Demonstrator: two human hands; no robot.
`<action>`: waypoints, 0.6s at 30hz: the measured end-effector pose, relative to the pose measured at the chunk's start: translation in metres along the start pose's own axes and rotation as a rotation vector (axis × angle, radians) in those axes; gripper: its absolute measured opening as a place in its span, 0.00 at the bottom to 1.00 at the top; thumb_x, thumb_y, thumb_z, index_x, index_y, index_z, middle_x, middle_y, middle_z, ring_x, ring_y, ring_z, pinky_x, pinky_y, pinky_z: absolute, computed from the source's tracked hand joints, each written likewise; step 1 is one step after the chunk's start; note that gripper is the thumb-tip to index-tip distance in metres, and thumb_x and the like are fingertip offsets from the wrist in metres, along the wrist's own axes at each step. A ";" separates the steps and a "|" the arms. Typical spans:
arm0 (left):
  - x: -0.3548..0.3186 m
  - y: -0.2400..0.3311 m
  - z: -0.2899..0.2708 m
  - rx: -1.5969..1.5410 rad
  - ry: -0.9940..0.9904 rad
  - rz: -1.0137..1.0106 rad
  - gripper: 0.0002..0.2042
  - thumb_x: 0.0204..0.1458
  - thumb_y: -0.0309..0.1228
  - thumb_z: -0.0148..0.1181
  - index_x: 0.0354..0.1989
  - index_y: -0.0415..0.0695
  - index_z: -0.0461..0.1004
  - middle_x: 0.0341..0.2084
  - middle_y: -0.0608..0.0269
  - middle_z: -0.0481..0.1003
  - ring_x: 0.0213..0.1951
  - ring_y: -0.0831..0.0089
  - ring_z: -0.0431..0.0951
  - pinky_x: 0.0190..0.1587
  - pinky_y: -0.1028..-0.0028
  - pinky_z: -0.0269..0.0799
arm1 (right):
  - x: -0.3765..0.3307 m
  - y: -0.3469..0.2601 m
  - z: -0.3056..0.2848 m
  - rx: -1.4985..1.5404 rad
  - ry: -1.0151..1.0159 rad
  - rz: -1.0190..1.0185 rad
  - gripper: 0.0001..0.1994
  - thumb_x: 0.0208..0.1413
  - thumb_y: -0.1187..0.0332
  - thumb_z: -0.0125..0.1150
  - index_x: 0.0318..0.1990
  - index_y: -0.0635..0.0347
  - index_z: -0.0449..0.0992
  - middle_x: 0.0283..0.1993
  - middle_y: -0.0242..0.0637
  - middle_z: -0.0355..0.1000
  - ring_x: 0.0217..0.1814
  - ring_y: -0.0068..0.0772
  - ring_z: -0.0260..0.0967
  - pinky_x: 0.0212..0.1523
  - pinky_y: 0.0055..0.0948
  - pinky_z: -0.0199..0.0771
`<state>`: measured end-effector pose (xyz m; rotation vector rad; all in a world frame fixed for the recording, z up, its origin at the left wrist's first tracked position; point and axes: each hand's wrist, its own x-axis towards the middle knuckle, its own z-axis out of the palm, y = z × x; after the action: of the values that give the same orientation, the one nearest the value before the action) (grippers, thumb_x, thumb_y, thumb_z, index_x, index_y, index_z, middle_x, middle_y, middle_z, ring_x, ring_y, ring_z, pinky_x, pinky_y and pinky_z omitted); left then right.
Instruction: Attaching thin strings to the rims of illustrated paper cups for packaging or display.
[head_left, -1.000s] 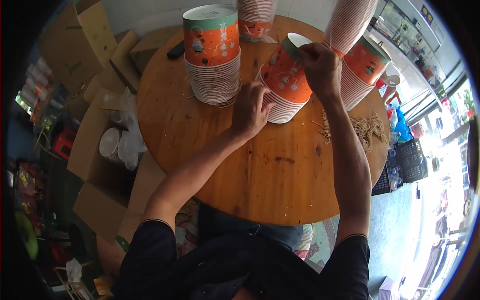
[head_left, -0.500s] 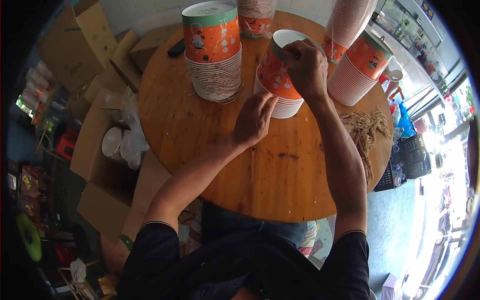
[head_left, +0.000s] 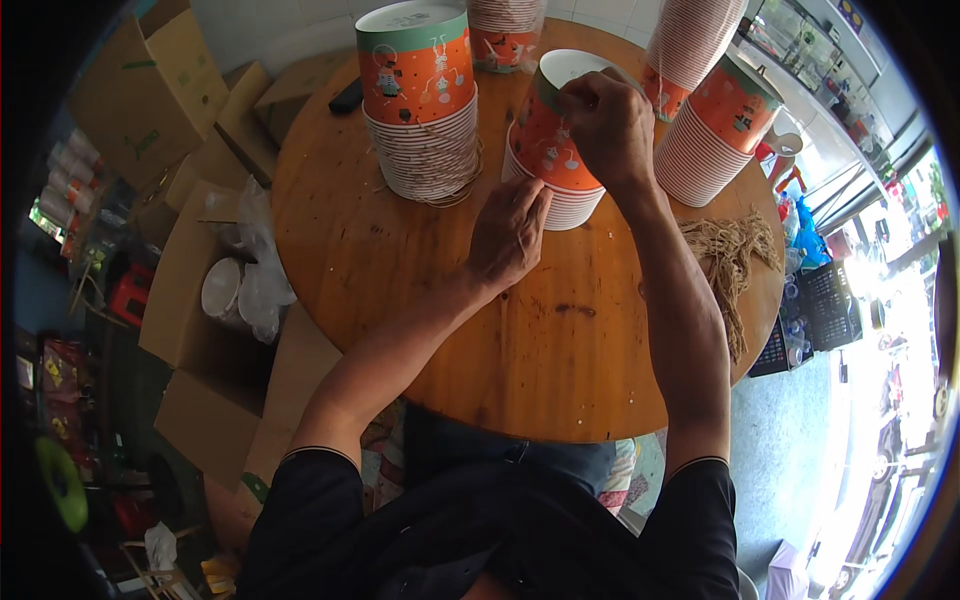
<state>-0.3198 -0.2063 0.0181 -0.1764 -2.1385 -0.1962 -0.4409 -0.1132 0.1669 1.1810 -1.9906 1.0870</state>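
In front of me, a stack of orange and green paper tubs (head_left: pixel 545 140) stands upside down, the top tub's pale base facing up. My left hand (head_left: pixel 508 230) is closed, its fingertips pressed together against the near left side of the stack, at the rims. My right hand (head_left: pixel 612 125) is closed in a pinch beside the top tub and covers part of it. What either hand pinches is hidden or too thin to make out. Just right of my right forearm lies a bundle of tan twine (head_left: pixel 735 250) on the round wooden table (head_left: pixel 500 340).
A tub stack with twine round its rims (head_left: pixel 420 150) stands at the left, another tub stack (head_left: pixel 710 140) at the right, and taller stacks behind. A dark object (head_left: pixel 346 98) lies at the far left edge. An open cardboard box (head_left: pixel 215 330) sits left of the table.
Both hands keep nearly the same pose at the stack. The whole view has shifted slightly, with the tubs a little higher and further left in it.
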 end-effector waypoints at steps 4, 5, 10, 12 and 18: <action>0.002 -0.002 0.002 0.014 -0.018 -0.006 0.17 0.55 0.20 0.59 0.54 0.33 0.72 0.49 0.50 0.73 0.51 0.51 0.76 0.56 0.55 0.72 | 0.007 -0.007 -0.010 -0.002 0.058 -0.016 0.06 0.54 0.71 0.72 0.37 0.63 0.86 0.39 0.42 0.80 0.40 0.42 0.82 0.44 0.37 0.81; 0.002 -0.002 0.002 0.011 -0.020 -0.001 0.17 0.55 0.20 0.59 0.54 0.33 0.72 0.49 0.50 0.73 0.51 0.51 0.76 0.56 0.55 0.72 | 0.009 -0.009 -0.013 0.025 0.100 -0.032 0.05 0.53 0.71 0.71 0.36 0.62 0.86 0.38 0.43 0.80 0.41 0.48 0.81 0.44 0.42 0.79; 0.008 0.002 0.003 0.037 -0.072 -0.005 0.18 0.54 0.25 0.59 0.53 0.32 0.72 0.46 0.48 0.73 0.51 0.51 0.76 0.56 0.57 0.71 | 0.027 -0.008 -0.061 -0.022 0.229 -0.013 0.08 0.58 0.67 0.72 0.42 0.57 0.88 0.40 0.41 0.84 0.40 0.31 0.84 0.44 0.32 0.81; 0.011 -0.001 0.008 0.015 -0.099 -0.049 0.18 0.53 0.24 0.61 0.52 0.34 0.72 0.45 0.48 0.73 0.52 0.50 0.75 0.56 0.56 0.71 | 0.038 0.001 -0.109 -0.002 0.337 -0.068 0.12 0.62 0.63 0.71 0.48 0.58 0.87 0.41 0.39 0.86 0.42 0.23 0.82 0.44 0.28 0.79; 0.029 -0.016 0.001 -0.109 -0.003 -0.106 0.23 0.53 0.27 0.68 0.57 0.35 0.69 0.53 0.41 0.74 0.56 0.42 0.74 0.61 0.51 0.70 | -0.027 0.008 -0.188 1.036 0.435 0.444 0.11 0.66 0.72 0.63 0.51 0.69 0.82 0.41 0.32 0.82 0.41 0.21 0.77 0.41 0.23 0.74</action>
<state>-0.3400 -0.2197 0.0409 -0.1270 -2.1428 -0.3750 -0.4228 0.0623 0.2368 0.7900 -1.3352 2.5247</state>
